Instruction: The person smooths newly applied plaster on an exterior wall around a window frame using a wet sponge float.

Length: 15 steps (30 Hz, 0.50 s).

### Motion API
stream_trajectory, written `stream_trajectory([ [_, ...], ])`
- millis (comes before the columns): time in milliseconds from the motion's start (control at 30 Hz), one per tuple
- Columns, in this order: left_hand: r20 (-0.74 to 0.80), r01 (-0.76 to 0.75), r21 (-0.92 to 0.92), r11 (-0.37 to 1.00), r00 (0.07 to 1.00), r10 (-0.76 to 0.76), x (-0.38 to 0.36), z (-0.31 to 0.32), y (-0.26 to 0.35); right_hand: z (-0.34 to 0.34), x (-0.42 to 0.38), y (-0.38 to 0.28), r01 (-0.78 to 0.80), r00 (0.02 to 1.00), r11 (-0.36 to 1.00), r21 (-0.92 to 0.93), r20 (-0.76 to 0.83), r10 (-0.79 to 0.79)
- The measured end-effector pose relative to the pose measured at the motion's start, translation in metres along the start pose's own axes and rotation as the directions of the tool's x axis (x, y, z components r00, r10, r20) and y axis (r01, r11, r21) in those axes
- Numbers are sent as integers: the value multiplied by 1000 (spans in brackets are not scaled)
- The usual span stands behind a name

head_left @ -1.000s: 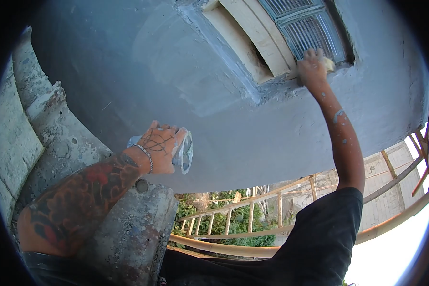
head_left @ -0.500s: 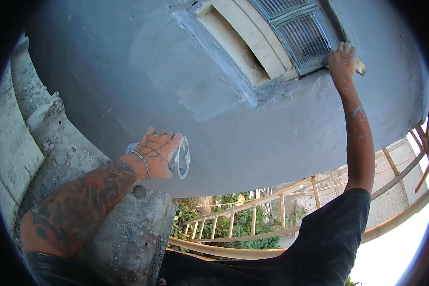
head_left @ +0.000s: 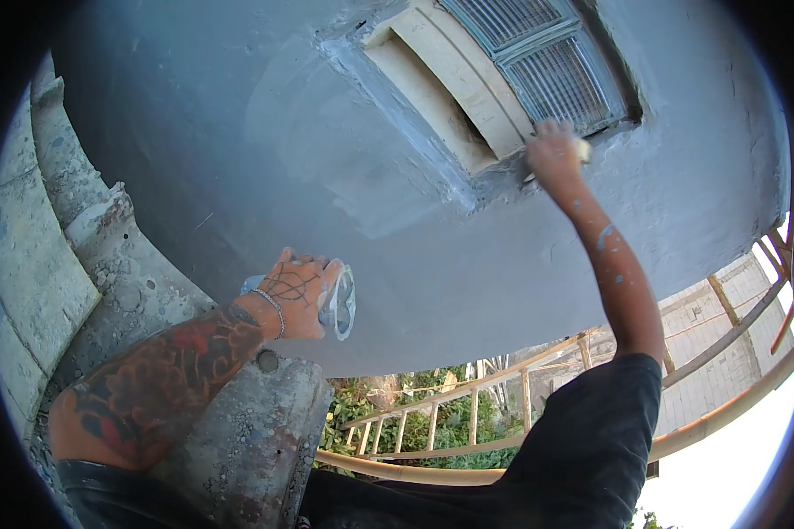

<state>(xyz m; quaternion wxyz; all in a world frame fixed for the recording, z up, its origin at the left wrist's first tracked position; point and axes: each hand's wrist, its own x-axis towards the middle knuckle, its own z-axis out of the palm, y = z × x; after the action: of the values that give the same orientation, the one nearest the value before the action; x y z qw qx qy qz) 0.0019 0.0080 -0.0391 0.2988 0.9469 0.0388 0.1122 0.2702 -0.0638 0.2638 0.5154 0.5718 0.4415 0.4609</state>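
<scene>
My left hand (head_left: 295, 295) is wrapped round a clear plastic cup (head_left: 345, 304) with a whitish, smeared rim. It is tilted so its mouth faces right, near the lower part of a blue-grey wall (head_left: 432, 273). My right hand (head_left: 556, 157) is raised at the lower edge of a window (head_left: 560, 79) with ribbed glass. Its fingers are closed on a small tool with a pale handle end (head_left: 584, 152). Motion blurs the tool, and its working end is mostly hidden against the sill. Grey spots mark my right forearm.
Left of the window is a cream recessed frame (head_left: 454, 79) with rough plaster edges. Corrugated, stained roofing sheets (head_left: 141, 273) lie at the left and under my left arm. Below, a bamboo ladder (head_left: 432, 428) and curved poles (head_left: 715, 419) cross in front of plants.
My right hand has moved left and slightly down along the window's lower edge, with the tool still in it. My left hand and the cup stay nearly in place; the view has shifted slightly.
</scene>
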Motion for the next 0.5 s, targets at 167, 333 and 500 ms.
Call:
stream_trajectory([
  [167, -3, -10, 5, 1000, 1000, 10, -1, 0, 1, -16, 5, 97, -308, 950, 898, -314, -154, 271],
  [333, -29, -28, 2, 1000, 999, 28, 0, 2, 0, 7, 11, 27, -203, 979, 927, -314, -73, 190],
  [500, 24, 5, 0, 1000, 1000, -5, -1, -3, 2, 2, -14, -95, 21, 999, 999, -37, 43, -19],
])
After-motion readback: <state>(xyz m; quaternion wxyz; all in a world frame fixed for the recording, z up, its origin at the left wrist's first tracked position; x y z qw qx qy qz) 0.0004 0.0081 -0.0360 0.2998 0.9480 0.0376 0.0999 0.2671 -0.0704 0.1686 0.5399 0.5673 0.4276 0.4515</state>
